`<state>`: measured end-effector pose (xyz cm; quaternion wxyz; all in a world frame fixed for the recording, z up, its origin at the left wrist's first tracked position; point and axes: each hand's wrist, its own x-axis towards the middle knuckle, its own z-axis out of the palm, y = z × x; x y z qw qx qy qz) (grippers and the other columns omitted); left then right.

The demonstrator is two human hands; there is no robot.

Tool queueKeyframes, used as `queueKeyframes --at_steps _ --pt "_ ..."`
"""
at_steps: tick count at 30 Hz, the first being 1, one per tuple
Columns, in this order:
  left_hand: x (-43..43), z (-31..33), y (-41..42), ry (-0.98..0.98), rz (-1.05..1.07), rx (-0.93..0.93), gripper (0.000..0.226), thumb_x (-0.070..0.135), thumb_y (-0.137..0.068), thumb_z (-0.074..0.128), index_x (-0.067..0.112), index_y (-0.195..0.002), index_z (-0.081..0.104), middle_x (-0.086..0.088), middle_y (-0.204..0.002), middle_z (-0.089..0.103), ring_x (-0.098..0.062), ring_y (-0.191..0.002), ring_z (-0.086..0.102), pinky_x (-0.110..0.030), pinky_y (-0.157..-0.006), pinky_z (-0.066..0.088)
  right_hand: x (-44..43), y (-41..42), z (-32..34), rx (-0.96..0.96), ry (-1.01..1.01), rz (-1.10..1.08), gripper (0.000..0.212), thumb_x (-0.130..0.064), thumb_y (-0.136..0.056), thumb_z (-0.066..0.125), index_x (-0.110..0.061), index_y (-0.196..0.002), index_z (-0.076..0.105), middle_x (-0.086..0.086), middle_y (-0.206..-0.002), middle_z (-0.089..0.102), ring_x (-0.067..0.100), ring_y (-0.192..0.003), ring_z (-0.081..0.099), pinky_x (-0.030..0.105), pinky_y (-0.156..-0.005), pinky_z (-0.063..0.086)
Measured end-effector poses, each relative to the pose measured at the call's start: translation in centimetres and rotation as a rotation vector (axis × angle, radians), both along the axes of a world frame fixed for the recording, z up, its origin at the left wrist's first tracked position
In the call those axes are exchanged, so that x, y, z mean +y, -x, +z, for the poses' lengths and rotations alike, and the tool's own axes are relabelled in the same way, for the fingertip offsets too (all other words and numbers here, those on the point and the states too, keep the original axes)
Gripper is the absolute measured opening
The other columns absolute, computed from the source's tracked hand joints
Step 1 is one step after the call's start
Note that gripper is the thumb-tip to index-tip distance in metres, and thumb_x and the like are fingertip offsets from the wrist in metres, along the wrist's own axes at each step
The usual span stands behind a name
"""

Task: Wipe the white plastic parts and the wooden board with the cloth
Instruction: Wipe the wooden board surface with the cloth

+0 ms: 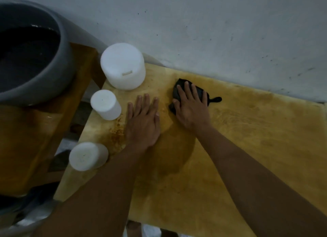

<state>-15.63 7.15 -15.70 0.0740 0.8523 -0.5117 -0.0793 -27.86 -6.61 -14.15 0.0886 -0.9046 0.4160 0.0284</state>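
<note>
Left grip (141, 123) flat, open, likely steadying board (247, 144); right grip (191, 109), fingers straight, presses cloth (179, 82) at 12 o'clock, wiping.

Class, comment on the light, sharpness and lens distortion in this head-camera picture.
Head view: dim, even light; slightly soft all over; wide-angle lens skews the wooden board; small glint on liquid in the grey basin; black cloth under the right hand too dark for detail.

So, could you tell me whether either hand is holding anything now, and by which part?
Nothing is gripped. The right hand presses flat on the crumpled black cloth, and the left hand lies flat on the yellowish wooden board.
</note>
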Motion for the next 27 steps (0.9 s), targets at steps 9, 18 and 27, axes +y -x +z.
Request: queueKeyframes --at_steps 9,18,27 --pt "1.0 -0.1 0.1 -0.043 -0.067 0.017 0.057 0.04 -0.11 0.011 0.023 -0.164 0.005 -0.003 -0.172 -0.002 -0.023 -0.158 -0.009 -0.05 -0.127 -0.006 8.2 3.1 -0.2 0.015 0.011 0.012 0.059 -0.05 -0.106 0.011 -0.023 -0.158 0.012 0.007 -0.166 0.002 0.024 -0.153 -0.001 0.054 -0.122 0.005" --pt "9.9 0.0 2.0 0.02 -0.176 0.082 0.06 0.038 -0.107 0.011 0.016 -0.162 0.021 -0.007 -0.171 0.011 -0.025 -0.159 0.001 -0.047 -0.128 0.002 17.6 7.2 0.4 0.018 -0.055 0.042 0.061 -0.045 -0.105 0.01 -0.016 -0.157 0.019 0.005 -0.165 0.01 0.018 -0.153 0.005 0.047 -0.123 0.003" --pt "16.7 0.3 4.0 -0.004 -0.211 0.078 0.06 0.036 -0.107 0.011 0.012 -0.161 0.027 -0.011 -0.169 0.019 -0.029 -0.158 0.01 -0.05 -0.127 0.01 28.3 11.9 0.4 -0.086 -0.1 0.163 0.051 -0.033 -0.106 0.027 -0.006 -0.141 0.051 0.011 -0.155 0.037 0.022 -0.147 0.029 0.046 -0.119 0.019"
